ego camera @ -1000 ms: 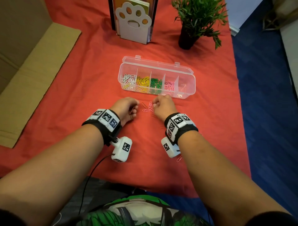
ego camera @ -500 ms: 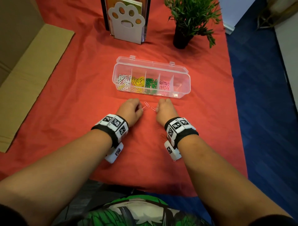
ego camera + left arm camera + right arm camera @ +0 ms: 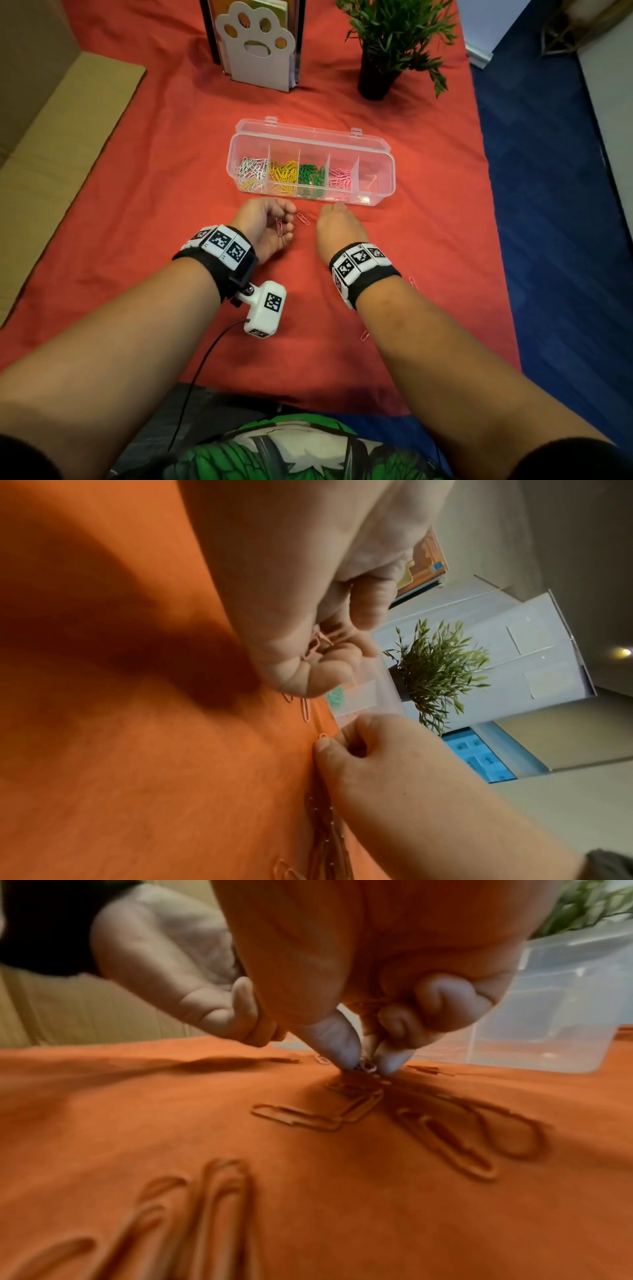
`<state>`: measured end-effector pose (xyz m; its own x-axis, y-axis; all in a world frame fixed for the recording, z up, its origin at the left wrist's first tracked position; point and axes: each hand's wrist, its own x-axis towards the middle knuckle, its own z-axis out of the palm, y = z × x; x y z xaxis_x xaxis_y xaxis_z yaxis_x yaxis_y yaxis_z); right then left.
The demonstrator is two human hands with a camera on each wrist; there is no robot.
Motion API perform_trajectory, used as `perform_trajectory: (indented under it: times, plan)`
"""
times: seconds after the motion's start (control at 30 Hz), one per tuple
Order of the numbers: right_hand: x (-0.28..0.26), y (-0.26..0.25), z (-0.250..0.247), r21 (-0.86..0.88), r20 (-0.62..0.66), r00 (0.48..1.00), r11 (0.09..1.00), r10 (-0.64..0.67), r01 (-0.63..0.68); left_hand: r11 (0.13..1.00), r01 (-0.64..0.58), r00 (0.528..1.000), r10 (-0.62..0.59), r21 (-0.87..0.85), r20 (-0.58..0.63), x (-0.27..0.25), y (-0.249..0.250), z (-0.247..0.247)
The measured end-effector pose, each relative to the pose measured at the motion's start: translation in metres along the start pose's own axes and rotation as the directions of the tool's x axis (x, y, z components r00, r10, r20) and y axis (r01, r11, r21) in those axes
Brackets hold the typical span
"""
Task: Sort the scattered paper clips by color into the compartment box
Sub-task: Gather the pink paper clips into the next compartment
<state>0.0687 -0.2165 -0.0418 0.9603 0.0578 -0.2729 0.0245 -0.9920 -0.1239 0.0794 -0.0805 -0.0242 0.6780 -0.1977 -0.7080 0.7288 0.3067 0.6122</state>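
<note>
The right hand (image 3: 363, 993) is pinching: thumb and forefinger tips (image 3: 337, 1042) press together on the end of a clip (image 3: 365, 1066) that meets the orange cloth (image 3: 171, 1110), and more wire seems tucked up inside the curled fingers, though how many clips it holds cannot be told. From that pinch the loose orange clips (image 3: 445, 1137) lie toward the near side, under the wrist, flat on the cloth with their long axes running mostly near to far. The left hand (image 3: 265, 228) sits just to the left, turned palm up with fingers curled round pink clips (image 3: 280, 228) cupped in it; one more pink clip (image 3: 303, 219) lies on the cloth between the two hands, angled from far-left to near-right. The compartment box (image 3: 376, 200) stands open just beyond both hands, its long axis left to right, holding white, yellow, green and pink in turn, with the rightmost cell (image 3: 375, 178) nearly bare except for one orange clip. That cell lies far and slightly right of the right hand, which is the nearer hand to it, so a short lift forward should probably serve; the pink cell is just left of it, so a sideways drift would missort.
</note>
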Motion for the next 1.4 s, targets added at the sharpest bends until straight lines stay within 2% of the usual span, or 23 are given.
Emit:
perform_trajectory:
  times: [0.07,0.13,0.17,0.23,0.3,0.37,0.43,0.5,0.57,0.6,0.63,0.67,0.73,0.77,0.83,0.9,1.0,1.03,1.1,1.17,1.2,1.27,1.4]
  plan:
    - [0.0,0.002,-0.002,-0.023,0.02,1.0,1.0,-0.014,0.014,0.999,-0.004,0.999,0.007,0.054,-0.048,0.004,0.0,0.006]
    - [0.001,0.009,-0.008,0.049,0.067,0.998,0.999,-0.016,0.013,0.926,-0.103,0.982,0.152,0.363,-0.11,0.01,-0.001,0.012]
    - [0.001,0.014,-0.012,0.123,0.094,0.996,0.992,-0.001,-0.011,0.794,-0.172,0.956,0.278,0.583,-0.098,0.015,-0.002,0.013]
    - [-0.001,0.029,-0.019,0.328,0.13,0.989,0.938,0.075,-0.115,0.402,-0.26,0.884,0.465,0.878,0.05,0.02,-0.005,0.013]
    - [-0.007,0.048,-0.022,0.587,0.177,0.975,0.78,0.137,-0.217,0.101,-0.276,0.843,0.502,0.956,0.191,0.023,-0.007,0.011]
    - [-0.02,0.069,-0.024,0.787,0.225,0.957,0.546,0.182,-0.289,-0.045,-0.269,0.83,0.496,0.962,0.256,0.027,-0.009,0.011]
    - [-0.035,0.088,-0.028,0.912,0.281,0.935,0.243,0.215,-0.33,-0.118,-0.253,0.832,0.48,0.96,0.279,0.027,-0.011,0.014]
    - [-0.05,0.106,-0.03,0.94,0.341,0.916,-0.08,0.212,-0.332,-0.112,-0.257,0.836,0.472,0.96,0.279,0.027,-0.013,0.015]
    - [-0.063,0.123,-0.029,0.895,0.398,0.897,-0.298,0.192,-0.333,-0.027,-0.274,0.838,0.484,0.961,0.252,0.025,-0.013,0.019]
    - [-0.069,0.129,-0.027,0.864,0.425,0.887,-0.373,0.181,-0.338,0.054,-0.271,0.851,0.48,0.961,0.213,0.022,-0.013,0.024]
    - [-0.074,0.134,-0.025,0.834,0.453,0.875,-0.426,0.169,-0.35,0.195,-0.262,0.881,0.448,0.945,0.152,0.019,-0.013,0.028]
    - [-0.078,0.138,-0.024,0.815,0.474,0.867,-0.451,0.154,-0.365,0.408,-0.242,0.924,0.373,0.881,0.081,0.015,-0.014,0.032]
    - [-0.086,0.143,-0.018,0.829,0.482,0.861,-0.4,0.16,-0.39,0.794,-0.121,0.987,0.16,0.595,-0.013,0.003,-0.018,0.039]
    - [-0.089,0.146,-0.015,0.859,0.47,0.861,-0.325,0.194,-0.395,0.9,-0.046,0.999,0.054,0.434,-0.006,-0.004,-0.021,0.041]
    - [-0.095,0.148,-0.011,0.908,0.416,0.87,-0.165,0.264,-0.384,0.965,0.041,0.995,-0.064,0.258,0.082,-0.016,-0.03,0.04]
    - [-0.102,0.149,-0.008,0.92,0.391,0.872,-0.103,0.295,-0.378,0.978,0.089,0.981,-0.119,0.191,0.151,-0.023,-0.041,0.04]
    - [-0.109,0.154,-0.003,0.912,0.393,0.855,-0.029,0.339,-0.408,0.944,0.078,0.99,-0.112,0.32,0.089,-0.024,-0.065,0.048]
    - [-0.109,0.155,-0.001,0.903,0.369,0.853,0.076,0.37,-0.424,0.905,0.004,0.997,-0.038,0.426,0.072,-0.023,-0.072,0.051]
    - [-0.111,0.155,0.002,0.788,0.259,0.874,0.433,0.411,-0.438,0.742,-0.188,0.982,0.118,0.644,0.15,-0.023,-0.088,0.055]
    - [-0.112,0.153,0.005,0.526,0.146,0.905,0.743,0.401,-0.414,0.503,-0.344,0.938,0.15,0.793,0.312,-0.026,-0.098,0.059]
    - [-0.113,0.151,0.008,0.397,0.095,0.921,0.834,0.379,-0.384,0.334,-0.416,0.909,0.156,0.846,0.386,-0.027,-0.102,0.062]
    - [-0.114,0.146,0.016,0.252,0.024,0.938,0.906,0.346,-0.341,0.022,-0.52,0.845,0.157,0.854,0.511,-0.031,-0.108,0.07]
    - [-0.115,0.135,0.02,0.129,-0.047,0.954,0.949,0.295,-0.287,-0.239,-0.589,0.785,0.059,0.772,0.617,-0.032,-0.119,0.08]
